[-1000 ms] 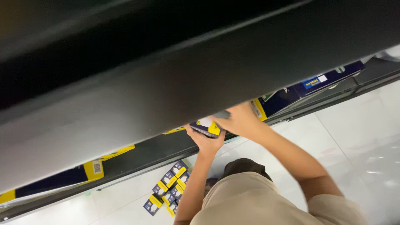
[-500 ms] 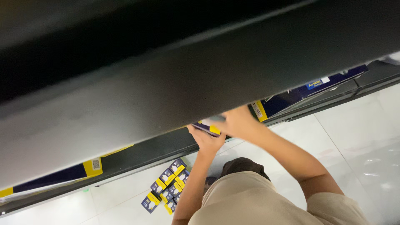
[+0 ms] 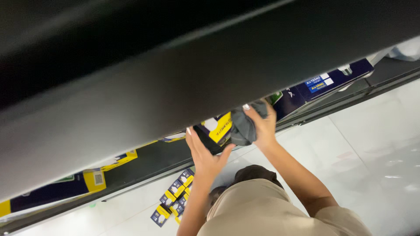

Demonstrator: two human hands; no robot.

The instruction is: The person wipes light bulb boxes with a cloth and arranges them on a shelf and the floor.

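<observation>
**Box tipped out at shelf edge, cloth now in view**

Navy-and-yellow box point(image 3: 214, 131) sits at the front edge of the lower shelf point(image 3: 148, 161), just under the dark upper shelf point(image 3: 197, 74). A second ago it lay flatter with only its near end showing; now it's tilted and its yellow face is visible.

Left hand point(image 3: 203, 155) has gone from cupping the box from below to an open palm with fingers spread, pressed against its near side. Bracing, not gripping.

Right hand point(image 3: 261, 124) was mostly tucked under the upper shelf; it's now out, closed on a grey cloth point(image 3: 243, 126) touching the box's right side.

Looks like wiping, with the box not yet pushed home.

Small matching boxes point(image 3: 175, 196) lie clustered on the white floor point(image 3: 372, 144) below the shelf edge, same spot as before.
</observation>
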